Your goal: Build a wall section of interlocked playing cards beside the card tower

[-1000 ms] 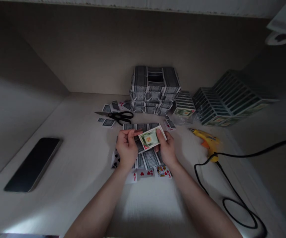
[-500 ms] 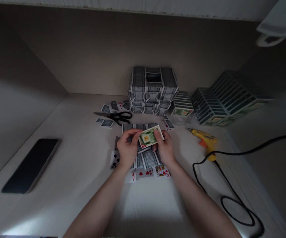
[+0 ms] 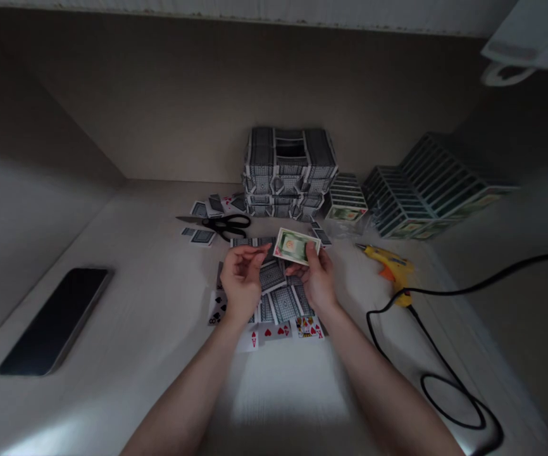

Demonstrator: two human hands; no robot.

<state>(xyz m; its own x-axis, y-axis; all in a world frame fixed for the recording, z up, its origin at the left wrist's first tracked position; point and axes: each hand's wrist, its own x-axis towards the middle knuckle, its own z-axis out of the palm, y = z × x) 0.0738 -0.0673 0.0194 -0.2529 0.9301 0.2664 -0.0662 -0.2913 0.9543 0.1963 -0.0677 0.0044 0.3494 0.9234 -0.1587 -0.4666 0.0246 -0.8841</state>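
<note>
My right hand is closed on a green-and-white playing-card box, its thumb across the box's right end. Just left of the box, my left hand has thumb and fingertips drawn together in a pinch; whether anything is between them I cannot make out. Beneath both hands lie playing cards joined into a flat piece with grey patterned backs up. Face-up cards, hearts and a king among them, stick out along its near edge. The hands hide part of this piece.
Behind stands a box-like structure of cards. Black scissors lie on loose cards at left. Rows of card boxes stand back right, near a yellow glue gun with a black cord. A phone lies left.
The card box has moved away from my left fingers, slightly up and right, in my right hand. My left hand has let go of its edge. The view has shifted slightly.
</note>
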